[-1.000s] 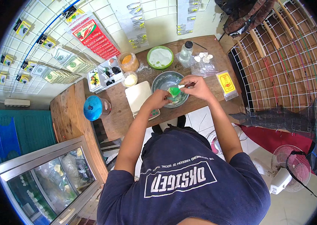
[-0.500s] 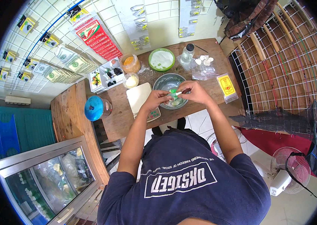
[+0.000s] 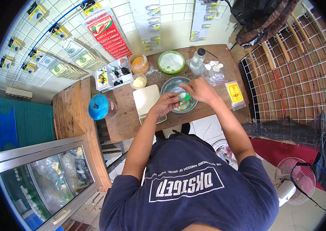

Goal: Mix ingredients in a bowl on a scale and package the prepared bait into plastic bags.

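Note:
Over a grey mixing bowl (image 3: 164, 85) with pale paste in it, both of my hands are close together. My left hand (image 3: 166, 103) pinches a small green-and-white object (image 3: 185, 97), perhaps a little bottle; its exact kind is too small to tell. My right hand (image 3: 202, 91) is just above and right of that object, fingers curled and pressed together, and what they hold, if anything, is hidden. Left of the bowl, partly behind my left hand, lies a cream kitchen scale (image 3: 146, 98).
A green bowl of white powder (image 3: 171, 62), an orange-filled jar (image 3: 139, 64), a small tub (image 3: 138, 81) and a clear bottle (image 3: 198, 57) stand behind. A yellow packet (image 3: 234, 93) lies right, a blue-lidded can (image 3: 98, 106) left. A glass-topped case (image 3: 47, 181) is nearby.
The view has shifted slightly. My right hand has moved up off the green-and-white object, and the white-and-dark piece at its fingertips no longer shows. My left hand keeps hold.

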A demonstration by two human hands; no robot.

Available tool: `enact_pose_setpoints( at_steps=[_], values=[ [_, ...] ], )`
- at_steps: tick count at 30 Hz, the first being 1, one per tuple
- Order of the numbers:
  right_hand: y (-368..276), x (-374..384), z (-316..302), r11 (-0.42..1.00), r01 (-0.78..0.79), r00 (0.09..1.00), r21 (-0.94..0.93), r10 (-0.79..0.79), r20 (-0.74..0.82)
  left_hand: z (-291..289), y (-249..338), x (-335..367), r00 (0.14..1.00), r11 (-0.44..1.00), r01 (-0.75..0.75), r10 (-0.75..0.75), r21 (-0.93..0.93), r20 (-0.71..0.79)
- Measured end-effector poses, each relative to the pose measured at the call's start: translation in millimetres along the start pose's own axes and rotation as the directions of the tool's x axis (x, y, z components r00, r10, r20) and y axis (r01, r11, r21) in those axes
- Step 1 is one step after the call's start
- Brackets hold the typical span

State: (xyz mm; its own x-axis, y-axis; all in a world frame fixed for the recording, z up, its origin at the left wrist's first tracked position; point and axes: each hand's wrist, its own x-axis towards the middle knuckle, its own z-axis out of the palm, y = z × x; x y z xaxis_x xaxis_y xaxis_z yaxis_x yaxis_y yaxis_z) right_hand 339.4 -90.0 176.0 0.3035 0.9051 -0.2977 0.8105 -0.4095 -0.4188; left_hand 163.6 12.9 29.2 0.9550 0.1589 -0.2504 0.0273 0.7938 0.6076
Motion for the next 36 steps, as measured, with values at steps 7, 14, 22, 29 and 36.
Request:
enact_pose_setpoints(
  at_steps=[7,14,22,29,36],
  values=[
    [27,8,1,0.852,0.471,0.882,0.228,-0.462,-0.093,5,4,10,0.997,0.997,-0.081,0.081,0.007,-0.008],
    [27,10,2,0.833,0.466,0.884,0.299,-0.451,-0.122,3,2,23,0.967,0.935,-0.198,0.236,0.295,-0.096],
    [46,26,16,0.925,0.352,0.923,0.139,-0.319,-0.216,23,15,43,0.894,0.703,-0.237,0.428,0.670,-0.133],
    [65,55,42,0.990,0.062,0.917,0.126,-0.007,-0.399,30,5,97,0.658,0.152,-0.177,0.753,0.972,0.002],
    [100,91,47,0.969,-0.013,0.901,0.248,0.119,-0.418,25,20,145,0.772,0.172,-0.054,0.632,0.984,-0.068]
  ],
)
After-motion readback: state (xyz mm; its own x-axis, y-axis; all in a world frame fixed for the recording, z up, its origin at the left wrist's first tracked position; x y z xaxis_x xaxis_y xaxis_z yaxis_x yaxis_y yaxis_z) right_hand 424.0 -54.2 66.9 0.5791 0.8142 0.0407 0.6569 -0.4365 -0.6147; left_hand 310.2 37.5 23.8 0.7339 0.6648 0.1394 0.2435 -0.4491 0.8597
